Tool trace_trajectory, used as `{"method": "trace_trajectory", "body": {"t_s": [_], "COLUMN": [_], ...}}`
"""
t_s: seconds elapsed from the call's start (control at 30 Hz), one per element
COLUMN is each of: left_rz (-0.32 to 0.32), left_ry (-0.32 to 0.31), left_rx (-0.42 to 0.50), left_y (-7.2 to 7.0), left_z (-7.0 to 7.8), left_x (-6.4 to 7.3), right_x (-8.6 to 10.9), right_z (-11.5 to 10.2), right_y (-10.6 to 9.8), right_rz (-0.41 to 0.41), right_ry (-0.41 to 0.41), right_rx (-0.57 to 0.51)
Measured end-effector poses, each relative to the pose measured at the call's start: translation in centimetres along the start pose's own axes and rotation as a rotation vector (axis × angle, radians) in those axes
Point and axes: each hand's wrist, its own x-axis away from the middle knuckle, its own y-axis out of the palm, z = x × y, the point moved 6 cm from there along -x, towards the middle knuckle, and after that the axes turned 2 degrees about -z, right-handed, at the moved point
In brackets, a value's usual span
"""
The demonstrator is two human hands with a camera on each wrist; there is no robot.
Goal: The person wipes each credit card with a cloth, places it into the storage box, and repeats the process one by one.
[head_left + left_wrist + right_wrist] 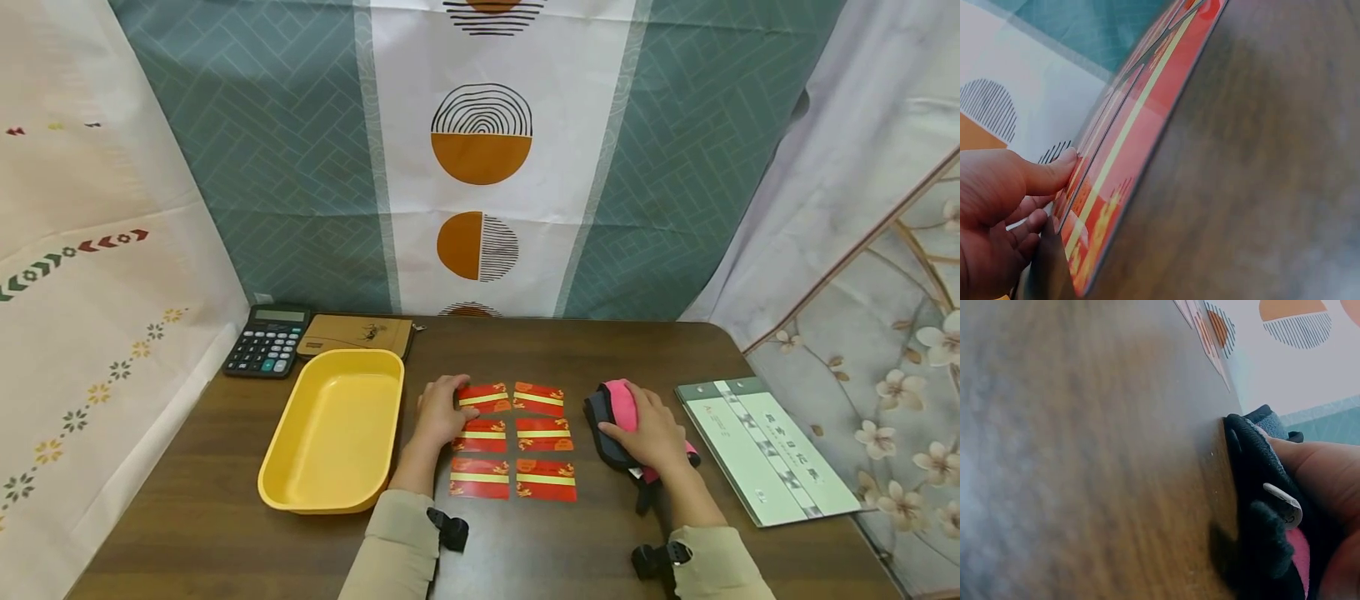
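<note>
On the brown table (517, 550) we see six red cards (545, 480) with a yellow stripe, laid flat in two columns of three, nearer to the far edge's middle than to the side edges. The far-left card (491, 400) is the one at our left hand (442, 410). It lies just to the right of this hand, its long axis almost along the far edge, with the right end turned slightly away from us. The fingers are at its left end and the thumb comes between it and the middle card of the column. This hand is partly spread, touching rather than gripping, as it seems to us. The left hand is clearly the nearer one to these cards.

Our right hand (654, 429) grips a pink and dark fabric item (619, 408), the thumb on the near left side and the fingers over the pink part. The item rests to the right of the cards, apart from them, and its long axis goes diagonally, from far left toward near right. Between it and the right edge of the table lies a pale green notebook (772, 454). A yellow tray (330, 442) stands to the left of the left hand.
</note>
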Motion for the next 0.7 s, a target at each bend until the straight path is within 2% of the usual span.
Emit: {"method": "trace_trajectory", "body": {"t_s": [0.27, 0.43, 0.57, 0.7], "left_rz": [-0.038, -0.021, 0.016, 0.045], "left_ry": [-0.109, -0.172, -0.163, -0.090], "left_rx": [-0.052, 0.004, 0.042, 0.026], "left_y": [0.26, 0.23, 0.06, -0.35], "left_z": [0.34, 0.07, 0.11, 0.51], "left_x": [-0.17, 0.04, 0.23, 0.25], "right_x": [0.04, 0.34, 0.22, -0.12], "right_z": [0.21, 0.14, 0.27, -0.08], "right_y": [0.22, 0.46, 0.46, 0.18], "right_rz": [0.008, 0.000, 0.022, 0.051], "right_ry": [0.009, 0.025, 0.021, 0.014], "right_rx": [-0.010, -0.026, -0.030, -0.026]}}
